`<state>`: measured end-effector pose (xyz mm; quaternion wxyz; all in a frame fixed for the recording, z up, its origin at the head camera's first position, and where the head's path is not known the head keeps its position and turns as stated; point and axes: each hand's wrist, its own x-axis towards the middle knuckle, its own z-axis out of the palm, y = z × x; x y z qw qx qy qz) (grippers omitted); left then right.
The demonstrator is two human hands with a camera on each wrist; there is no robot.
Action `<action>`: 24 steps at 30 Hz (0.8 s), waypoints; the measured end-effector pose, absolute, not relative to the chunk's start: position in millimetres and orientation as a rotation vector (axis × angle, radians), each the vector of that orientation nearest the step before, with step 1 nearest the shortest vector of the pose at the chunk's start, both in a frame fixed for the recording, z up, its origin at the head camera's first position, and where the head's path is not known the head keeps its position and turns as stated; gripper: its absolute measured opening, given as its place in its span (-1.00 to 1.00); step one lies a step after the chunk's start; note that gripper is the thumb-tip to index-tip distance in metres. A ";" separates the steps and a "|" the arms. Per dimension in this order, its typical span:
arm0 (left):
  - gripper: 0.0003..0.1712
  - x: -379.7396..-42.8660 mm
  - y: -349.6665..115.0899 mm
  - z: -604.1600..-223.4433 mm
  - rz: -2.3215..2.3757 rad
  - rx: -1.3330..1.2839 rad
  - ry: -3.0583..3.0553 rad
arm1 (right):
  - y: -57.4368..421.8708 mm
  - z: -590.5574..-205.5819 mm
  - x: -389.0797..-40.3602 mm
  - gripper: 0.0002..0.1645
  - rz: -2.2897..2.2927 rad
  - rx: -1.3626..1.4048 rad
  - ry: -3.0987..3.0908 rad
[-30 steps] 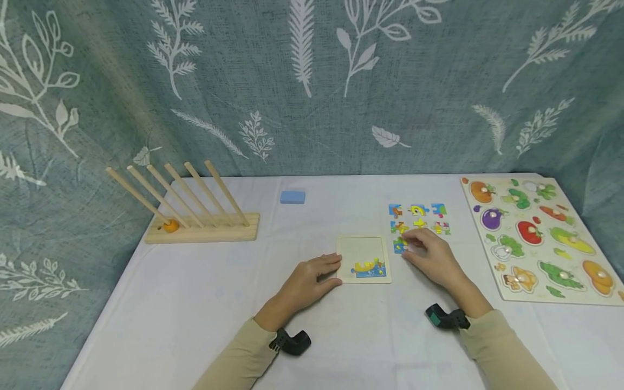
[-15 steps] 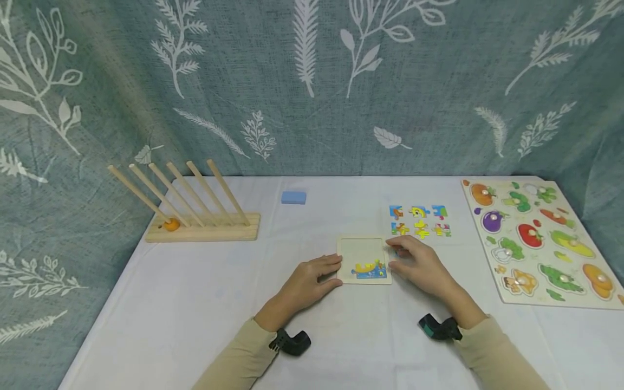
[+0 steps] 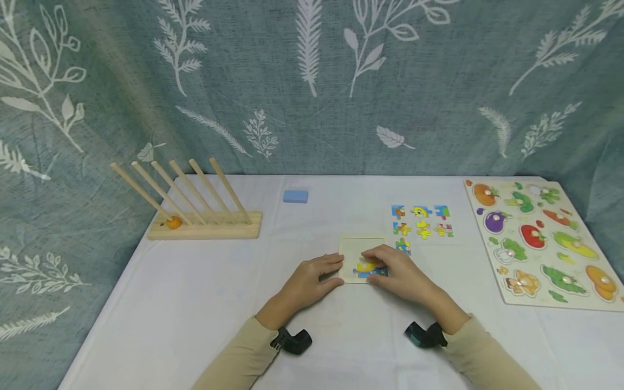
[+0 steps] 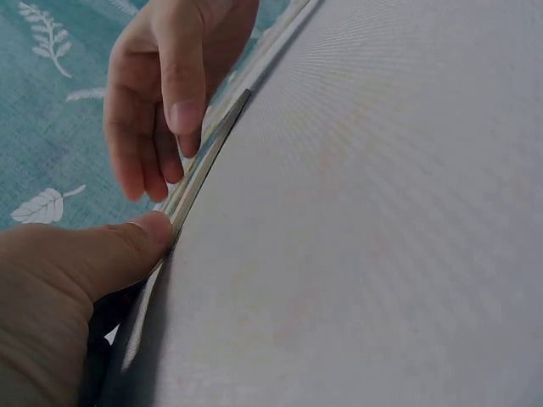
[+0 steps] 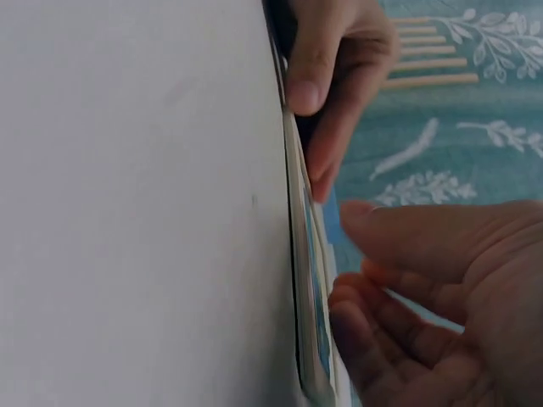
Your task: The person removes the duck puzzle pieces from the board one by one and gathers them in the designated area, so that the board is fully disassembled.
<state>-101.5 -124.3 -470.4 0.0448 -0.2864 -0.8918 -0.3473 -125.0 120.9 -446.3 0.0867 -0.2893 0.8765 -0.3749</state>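
Note:
A square wooden puzzle tray (image 3: 348, 246) lies on the white tabletop, with yellow and blue pieces (image 3: 362, 271) in its lower right part. My left hand (image 3: 304, 281) rests at the tray's left edge, fingertips and thumb touching it and fingers fairly straight. Over the tray's right side is my right hand (image 3: 402, 273), covering part of the pieces. In the right wrist view, the right hand (image 5: 424, 297) has thumb and fingers apart, with no piece seen between them. Several loose jigsaw pieces (image 3: 423, 228) lie in rows beyond the right hand.
A wooden rack (image 3: 209, 232) with several slanted pegs stands at the left, an orange bead (image 3: 173, 222) at one peg's base. A blue block (image 3: 295, 196) lies at the back. A vegetable peg puzzle board (image 3: 536, 254) occupies the right side. A patterned curtain (image 3: 331, 130) hangs behind.
My right hand has moved left from the loose pieces to above the tray, uncovering the nearest loose piece. The left hand has stayed at the tray's left edge.

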 end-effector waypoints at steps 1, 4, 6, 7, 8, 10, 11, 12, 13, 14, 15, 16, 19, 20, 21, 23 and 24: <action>-0.51 -101.4 -124.2 -470.3 -1.062 -0.876 -2.721 | 119.0 -447.0 -125.1 -0.48 -1.102 -0.885 2.623; -0.51 -100.9 -123.9 -470.2 -1.065 -0.879 -2.721 | 114.4 -448.8 -125.5 -0.53 -1.055 -0.917 2.643; -0.51 -100.6 -123.6 -470.0 -1.072 -0.879 -2.723 | 112.6 -450.3 -125.5 -0.57 -1.028 -0.923 2.644; -0.52 -100.6 -123.5 -470.0 -1.069 -0.880 -2.724 | 112.1 -451.1 -125.4 -0.59 -1.021 -0.927 2.641; -0.52 -100.6 -123.4 -470.0 -1.067 -0.880 -2.725 | 111.7 -451.9 -125.5 -0.61 -1.017 -0.921 2.635; -0.53 -100.8 -123.4 -469.8 -1.070 -0.877 -2.723 | 111.4 -452.9 -125.6 -0.63 -1.023 -0.914 2.622; -0.53 -101.0 -123.3 -469.7 -1.075 -0.873 -2.724 | 111.4 -453.4 -125.7 -0.64 -1.027 -0.916 2.618; -0.53 -101.1 -123.4 -469.7 -1.077 -0.868 -2.725 | 111.4 -453.6 -125.8 -0.65 -1.035 -0.918 2.613; -0.53 -101.3 -123.4 -469.7 -1.079 -0.866 -2.726 | 111.6 -454.0 -126.0 -0.66 -1.042 -0.919 2.609; -0.53 -101.5 -123.3 -469.8 -1.085 -0.862 -2.727 | 111.8 -454.3 -126.2 -0.66 -1.055 -0.917 2.601; -0.53 -101.6 -123.3 -469.8 -1.089 -0.862 -2.726 | 112.0 -454.6 -126.4 -0.67 -1.065 -0.916 2.595; -0.53 -101.8 -123.2 -469.9 -1.089 -0.861 -2.726 | 112.3 -455.1 -126.6 -0.67 -1.073 -0.915 2.589; -0.53 -101.9 -123.0 -470.0 -1.092 -0.861 -2.720 | 113.2 -456.6 -127.2 -0.65 -1.110 -0.902 2.563; -0.54 -102.0 -122.8 -470.0 -1.089 -0.863 -2.717 | 113.4 -457.2 -127.5 -0.65 -1.123 -0.898 2.554; -0.54 -102.0 -122.8 -469.9 -1.089 -0.864 -2.716 | 113.8 -457.8 -127.8 -0.64 -1.133 -0.895 2.546; -0.54 -101.9 -122.5 -469.8 -1.088 -0.862 -2.717 | 114.8 -459.2 -128.5 -0.62 -1.154 -0.891 2.530; -0.54 -102.0 -122.4 -469.8 -1.086 -0.862 -2.720 | 115.3 -459.9 -129.0 -0.61 -1.164 -0.890 2.525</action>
